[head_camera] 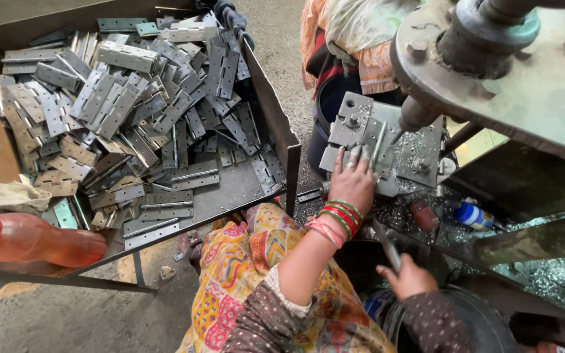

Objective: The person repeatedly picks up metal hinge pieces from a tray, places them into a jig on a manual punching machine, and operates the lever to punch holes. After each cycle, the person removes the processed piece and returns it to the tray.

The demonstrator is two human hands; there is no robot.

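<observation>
My left hand, with red and green bangles at the wrist, presses a grey metal hinge flat on the steel jig plate of a drill press. The drill spindle comes down just right of my fingers. My right hand is lower, closed around a thin metal lever handle. A large metal tray full of several loose grey hinges stands to my left.
An orange plastic bottle lies at the tray's near left corner. Metal shavings cover the machine bed, with a small blue-and-white bottle among them. Another person in orange-patterned cloth sits beyond the jig. The heavy machine head overhangs at the right.
</observation>
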